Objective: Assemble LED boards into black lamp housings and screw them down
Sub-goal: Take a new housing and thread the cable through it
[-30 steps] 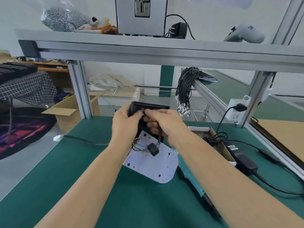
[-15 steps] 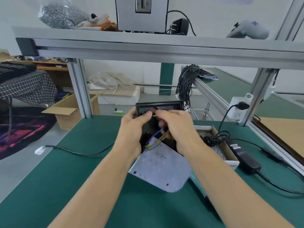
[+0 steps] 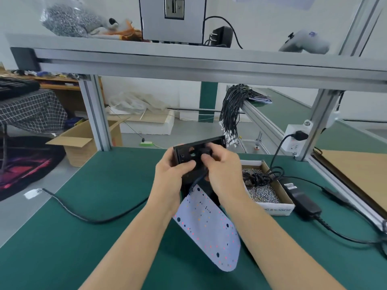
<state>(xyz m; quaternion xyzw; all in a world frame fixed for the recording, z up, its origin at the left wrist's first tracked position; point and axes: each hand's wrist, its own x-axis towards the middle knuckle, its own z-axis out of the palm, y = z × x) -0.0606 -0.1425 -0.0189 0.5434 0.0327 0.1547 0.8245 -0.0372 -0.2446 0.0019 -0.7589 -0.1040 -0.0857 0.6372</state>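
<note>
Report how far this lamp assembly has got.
Done: nothing fastened that I can see. In hand: the left hand holds the black housing upright while the right hand works inside it; the LED board hangs below on its wires. Left: seat the board and drive screws from the box.

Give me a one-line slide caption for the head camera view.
Both hands, left hand and right hand, hold a black lamp housing above the green bench, its wired LED board hanging below.
</note>
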